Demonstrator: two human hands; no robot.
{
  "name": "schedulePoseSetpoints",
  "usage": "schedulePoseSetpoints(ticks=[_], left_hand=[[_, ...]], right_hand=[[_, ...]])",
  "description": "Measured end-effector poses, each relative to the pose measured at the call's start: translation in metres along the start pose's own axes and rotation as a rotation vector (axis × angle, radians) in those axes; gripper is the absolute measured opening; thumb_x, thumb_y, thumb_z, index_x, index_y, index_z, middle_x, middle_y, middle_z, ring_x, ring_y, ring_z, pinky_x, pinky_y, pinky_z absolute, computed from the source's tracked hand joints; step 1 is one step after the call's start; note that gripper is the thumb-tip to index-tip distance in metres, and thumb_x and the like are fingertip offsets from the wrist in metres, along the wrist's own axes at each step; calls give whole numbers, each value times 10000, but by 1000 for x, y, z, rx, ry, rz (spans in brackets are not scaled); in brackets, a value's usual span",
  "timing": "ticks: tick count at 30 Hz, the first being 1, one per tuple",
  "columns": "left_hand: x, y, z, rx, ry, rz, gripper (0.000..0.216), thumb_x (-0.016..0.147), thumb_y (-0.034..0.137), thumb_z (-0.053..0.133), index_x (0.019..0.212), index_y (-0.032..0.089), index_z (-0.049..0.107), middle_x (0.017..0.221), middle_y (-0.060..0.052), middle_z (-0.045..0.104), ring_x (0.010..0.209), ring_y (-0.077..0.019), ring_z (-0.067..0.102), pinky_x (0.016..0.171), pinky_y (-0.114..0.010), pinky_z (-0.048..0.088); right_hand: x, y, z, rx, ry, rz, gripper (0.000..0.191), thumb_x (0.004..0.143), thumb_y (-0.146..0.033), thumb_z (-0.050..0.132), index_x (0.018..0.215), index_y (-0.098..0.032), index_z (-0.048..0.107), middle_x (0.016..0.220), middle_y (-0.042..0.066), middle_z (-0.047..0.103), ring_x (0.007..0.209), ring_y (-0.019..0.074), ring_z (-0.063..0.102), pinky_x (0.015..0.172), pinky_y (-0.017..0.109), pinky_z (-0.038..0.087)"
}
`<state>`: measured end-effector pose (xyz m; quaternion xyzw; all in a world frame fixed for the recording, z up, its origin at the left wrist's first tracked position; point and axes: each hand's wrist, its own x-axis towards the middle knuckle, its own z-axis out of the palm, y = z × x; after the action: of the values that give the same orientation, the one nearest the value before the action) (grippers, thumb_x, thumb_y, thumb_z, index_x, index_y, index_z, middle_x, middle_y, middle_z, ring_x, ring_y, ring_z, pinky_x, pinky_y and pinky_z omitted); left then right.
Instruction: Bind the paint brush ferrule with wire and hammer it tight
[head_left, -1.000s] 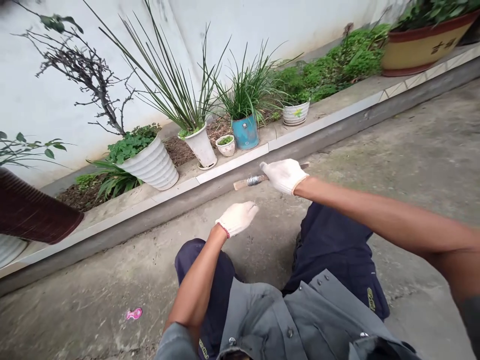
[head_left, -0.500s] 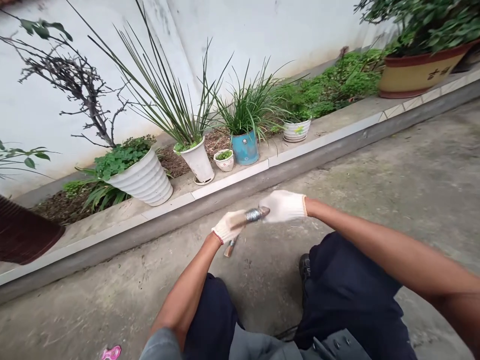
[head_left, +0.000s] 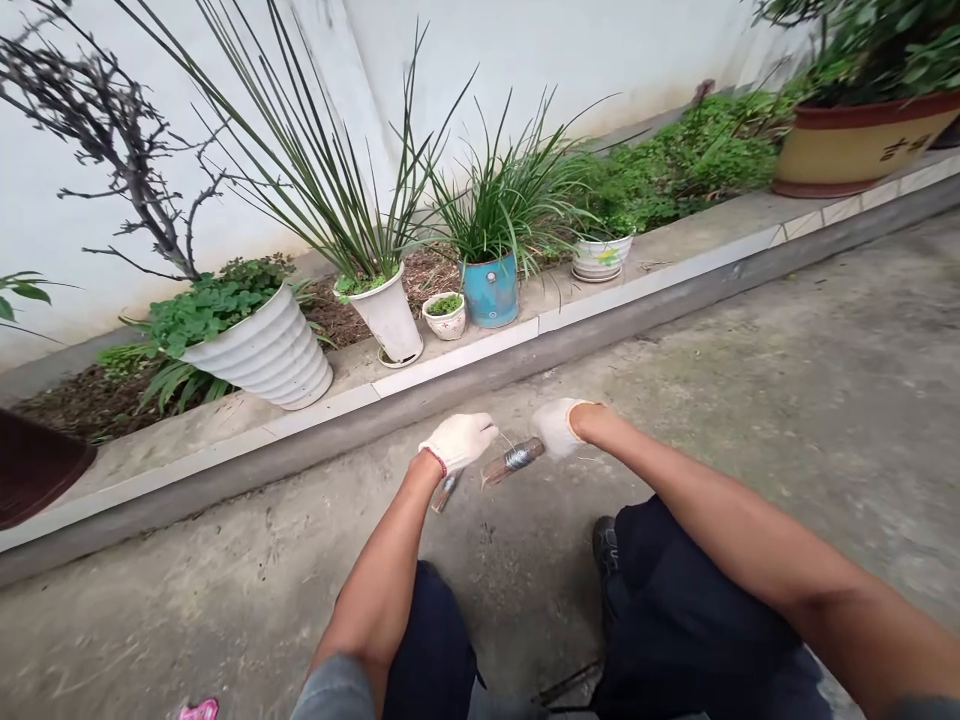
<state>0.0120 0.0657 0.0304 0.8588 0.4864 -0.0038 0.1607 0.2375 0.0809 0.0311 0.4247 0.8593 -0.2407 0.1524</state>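
Note:
My right hand (head_left: pixel 559 428), in a white glove, is closed on a short wooden stick (head_left: pixel 513 461) with silver wire wound round its middle. The stick slants down to the left over the concrete ground. My left hand (head_left: pixel 459 440), also gloved, is closed just left of it, and a thin strand of wire (head_left: pixel 507 439) runs between the two hands. A small brownish tool end (head_left: pixel 444 492) pokes out below my left fist; I cannot make out what it is. Both hands hover above my knees in dark trousers.
A raised tiled curb (head_left: pixel 465 362) runs across ahead, carrying a ribbed white pot (head_left: pixel 262 350), a tall white pot (head_left: pixel 390 318), a tiny pot (head_left: pixel 445 316), a blue pot (head_left: pixel 490 290), a white bowl pot (head_left: pixel 600 257) and a large yellow planter (head_left: pixel 855 145). A pink scrap (head_left: pixel 196 710) lies bottom left.
My right hand brought the wire-wrapped stick down from near the curb toward my left hand. Both hands now sit close together and lower, with wire stretched between them.

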Motion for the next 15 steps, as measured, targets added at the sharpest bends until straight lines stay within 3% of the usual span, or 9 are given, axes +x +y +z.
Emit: schedulePoseSetpoints(ticks=[4,8,11,15], left_hand=[[-5,-9,4,-260,11,42,327,1001,391,471,834,188,666,856,-24,707,775,-172,616,719,-263,442],[-12,-12,11,-435,69,77,294,999,368,488,879,159,657,882,-59,697,817,-183,623,764,-274,472],[-14,-6,16,-396,111,-62,386,1042,403,389,893,168,657,822,-69,691,780,-207,645,747,-297,475],[-14,2,22,-202,117,-123,398,1070,397,312,986,205,651,927,-89,730,863,-240,687,790,-315,472]], right_hand=[[-13,6,-3,144,-2,-6,303,651,-417,747,794,-150,741,591,16,605,590,149,545,572,250,422],[-15,6,-10,411,47,-103,344,704,-489,713,788,-158,675,630,2,619,539,112,536,514,210,394],[-1,1,-13,443,185,-75,374,769,-534,662,835,-166,665,658,8,645,564,130,577,512,210,390],[24,-6,-16,233,415,123,388,852,-528,579,895,-170,721,829,85,744,792,228,694,640,247,443]])
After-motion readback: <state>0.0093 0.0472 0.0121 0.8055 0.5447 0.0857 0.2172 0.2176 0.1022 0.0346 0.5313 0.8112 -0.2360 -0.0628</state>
